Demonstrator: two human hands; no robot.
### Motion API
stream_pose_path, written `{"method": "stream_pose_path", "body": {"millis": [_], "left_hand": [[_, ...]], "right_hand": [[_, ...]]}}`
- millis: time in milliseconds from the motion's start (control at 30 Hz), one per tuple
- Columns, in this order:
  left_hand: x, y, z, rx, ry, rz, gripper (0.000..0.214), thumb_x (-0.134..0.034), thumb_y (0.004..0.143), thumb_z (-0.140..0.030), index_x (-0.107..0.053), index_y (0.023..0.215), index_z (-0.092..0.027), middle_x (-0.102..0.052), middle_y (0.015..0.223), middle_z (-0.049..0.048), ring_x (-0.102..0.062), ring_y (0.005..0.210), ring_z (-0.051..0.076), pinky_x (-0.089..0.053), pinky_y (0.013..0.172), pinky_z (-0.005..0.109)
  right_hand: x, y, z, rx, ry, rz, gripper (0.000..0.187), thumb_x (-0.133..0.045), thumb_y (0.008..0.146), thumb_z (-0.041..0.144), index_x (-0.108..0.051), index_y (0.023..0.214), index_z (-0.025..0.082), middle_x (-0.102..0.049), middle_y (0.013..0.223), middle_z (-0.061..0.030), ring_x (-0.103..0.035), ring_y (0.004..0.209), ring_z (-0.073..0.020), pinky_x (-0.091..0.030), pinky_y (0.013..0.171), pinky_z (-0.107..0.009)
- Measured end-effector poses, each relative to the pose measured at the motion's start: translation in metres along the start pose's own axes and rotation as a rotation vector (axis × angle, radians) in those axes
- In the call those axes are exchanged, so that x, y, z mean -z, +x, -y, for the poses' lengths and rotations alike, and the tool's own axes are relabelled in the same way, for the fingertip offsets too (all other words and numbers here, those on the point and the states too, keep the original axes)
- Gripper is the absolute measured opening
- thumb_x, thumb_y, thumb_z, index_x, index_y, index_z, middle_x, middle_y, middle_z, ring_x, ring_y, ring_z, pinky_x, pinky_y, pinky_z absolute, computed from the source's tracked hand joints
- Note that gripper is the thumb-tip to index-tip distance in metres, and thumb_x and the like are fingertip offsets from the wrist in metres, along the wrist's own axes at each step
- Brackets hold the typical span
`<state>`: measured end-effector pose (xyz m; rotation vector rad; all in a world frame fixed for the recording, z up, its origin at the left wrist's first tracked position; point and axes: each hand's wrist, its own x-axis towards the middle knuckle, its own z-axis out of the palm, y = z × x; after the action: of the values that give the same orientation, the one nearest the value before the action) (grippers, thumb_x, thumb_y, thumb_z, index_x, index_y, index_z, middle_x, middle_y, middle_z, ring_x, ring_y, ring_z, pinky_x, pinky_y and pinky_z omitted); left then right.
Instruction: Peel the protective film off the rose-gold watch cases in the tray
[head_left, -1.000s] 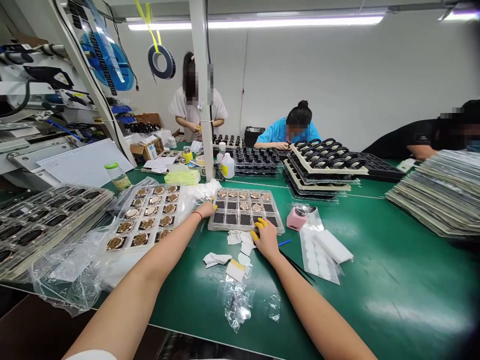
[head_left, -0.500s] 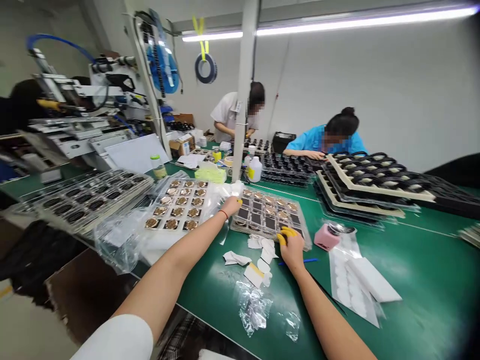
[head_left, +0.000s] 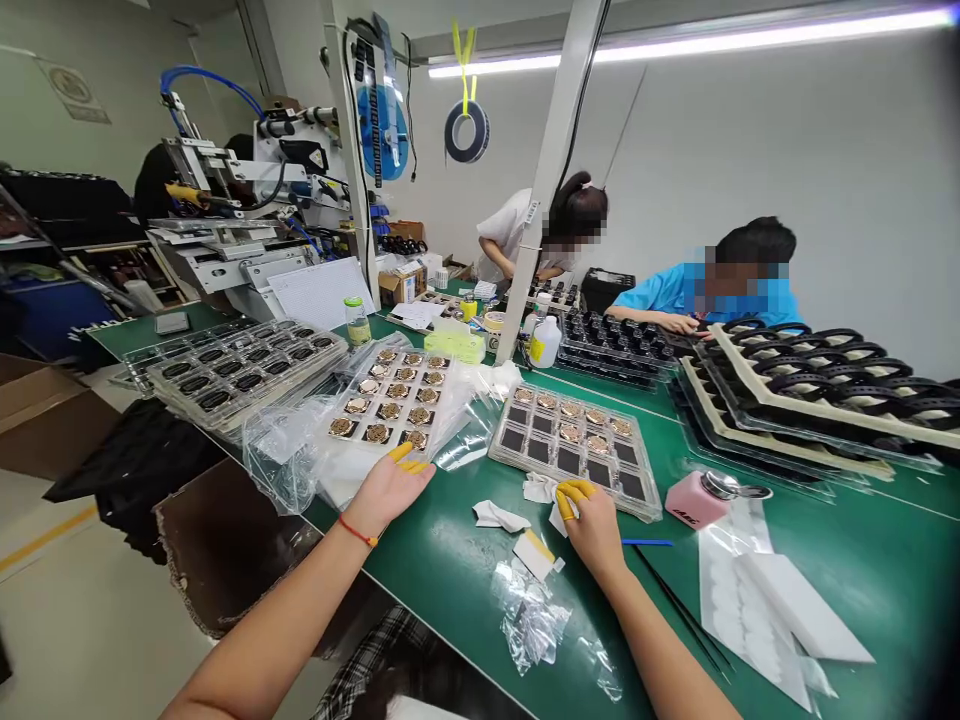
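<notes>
My left hand lies palm half up at the near edge of a tray of round gold-coloured pieces on dark squares. Its fingers, two with yellow finger cots, are stretched out and hold nothing visible. My right hand hovers by white paper scraps with yellow-covered fingers curled together; whatever is between the fingertips, if anything, is hidden. Just beyond it rests a stacked clear tray, with gold-coloured round pieces in some cells and bare dark squares in others.
A pink dispenser bottle, black tweezers, a blue stick and white sheets lie at right. Crumpled clear film is in front. Stacked trays stand left, black-band trays right. Two people work across the bench.
My left hand has left the far left corner of the clear tray and come back toward me. My right hand has drawn off the tray's near edge to the scraps. The view has turned left.
</notes>
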<state>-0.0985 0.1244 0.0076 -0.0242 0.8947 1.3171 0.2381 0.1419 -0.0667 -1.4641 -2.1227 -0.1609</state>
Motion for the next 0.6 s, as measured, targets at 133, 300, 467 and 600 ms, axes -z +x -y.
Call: {"method": "stream_pose_path", "body": {"millis": [133, 300, 467, 600], "left_hand": [[-0.015, 0.017, -0.003, 0.076, -0.050, -0.061, 0.026, -0.037, 0.093, -0.020, -0.052, 0.112, -0.013, -0.063, 0.089, 0.0120, -0.066, 0.071, 0.019, -0.059, 0.057, 0.031], [-0.032, 0.011, -0.023, 0.062, -0.100, 0.008, 0.035, -0.033, 0.096, -0.032, -0.047, 0.121, -0.013, -0.066, 0.089, 0.0119, -0.068, 0.076, 0.018, -0.061, 0.059, 0.028], [-0.040, 0.014, -0.044, -0.046, -0.060, 0.039, 0.034, -0.036, 0.094, -0.030, -0.054, 0.114, -0.009, -0.067, 0.086, 0.0126, -0.069, 0.072, 0.018, -0.061, 0.056, 0.025], [-0.027, 0.023, -0.051, -0.194, 0.017, 0.002, 0.022, -0.042, 0.086, -0.007, -0.060, 0.097, -0.014, -0.070, 0.076, 0.0068, -0.069, 0.063, 0.017, -0.062, 0.057, 0.031]], "right_hand": [[0.003, -0.015, 0.005, -0.149, 0.004, 0.028, 0.029, -0.045, 0.086, 0.028, -0.069, 0.097, 0.017, -0.066, 0.097, -0.0117, -0.054, 0.090, -0.0259, -0.041, 0.078, -0.038], [0.009, -0.031, 0.001, -0.319, -0.048, 0.027, 0.029, -0.044, 0.087, 0.028, -0.067, 0.102, 0.016, -0.066, 0.097, -0.0104, -0.055, 0.090, -0.0241, -0.041, 0.077, -0.035], [0.007, -0.020, 0.008, -0.325, -0.057, 0.088, 0.030, -0.051, 0.086, 0.031, -0.065, 0.108, 0.017, -0.062, 0.108, -0.0109, -0.053, 0.097, -0.0245, -0.039, 0.081, -0.034], [-0.002, -0.012, 0.014, -0.308, -0.047, 0.143, 0.023, -0.056, 0.082, 0.027, -0.068, 0.099, 0.017, -0.062, 0.098, -0.0130, -0.052, 0.091, -0.0262, -0.038, 0.077, -0.035]]}}
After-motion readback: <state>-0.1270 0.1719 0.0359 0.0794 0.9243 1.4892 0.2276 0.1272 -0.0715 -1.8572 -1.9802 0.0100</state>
